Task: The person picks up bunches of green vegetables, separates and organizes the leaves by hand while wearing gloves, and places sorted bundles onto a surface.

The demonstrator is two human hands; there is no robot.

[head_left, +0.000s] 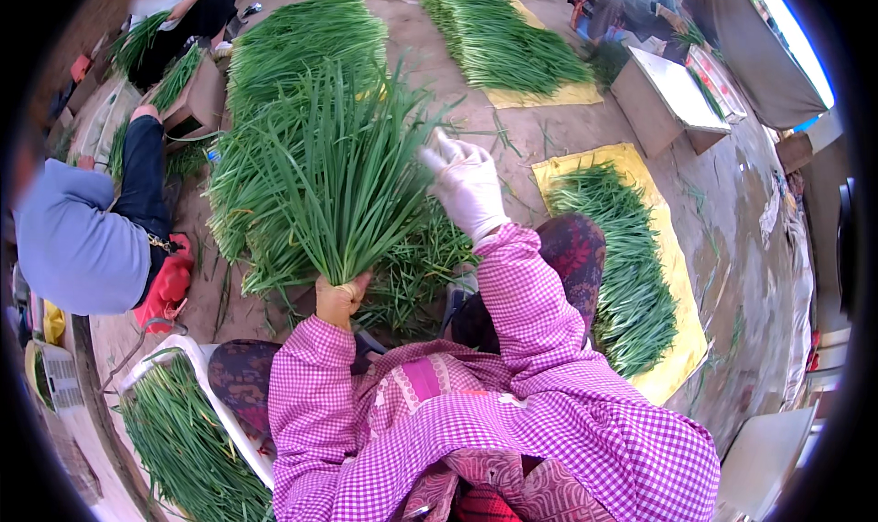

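- At the left edge of the ground a person in a blue top (78, 248) sits beside you, turned away, with a red thing (169, 284) at the hip.
- Low on the left, a white tray (224, 412) holds a heap of green chives (183, 449), just beside your left knee.
- Your left hand (340, 300), in a yellowish glove, is closed tight round the stem end of a bunch of chives (343, 179); the bunch stands upright and its leaves fan out above your fist.
- Behind the bunch, a long pile of chives (293, 56) lies on the bare ground, running toward the far edge.
- Below the bunch, between your knees, loose trimmed leaves (416, 266) lie scattered on the ground.
- Your right hand (466, 186), in a white glove, is up at the right side of the fanned leaves, fingers half curled and touching the outer blades; I cannot tell whether it pinches any.
- Toward the far edge, right of centre, more chives (503, 42) lie on a yellow sheet (567, 94).
- To your right, a second yellow sheet (681, 348) carries another pile of chives (626, 266), just beside your right knee.
- Beyond it stands a low box (668, 101), near the far right corner.
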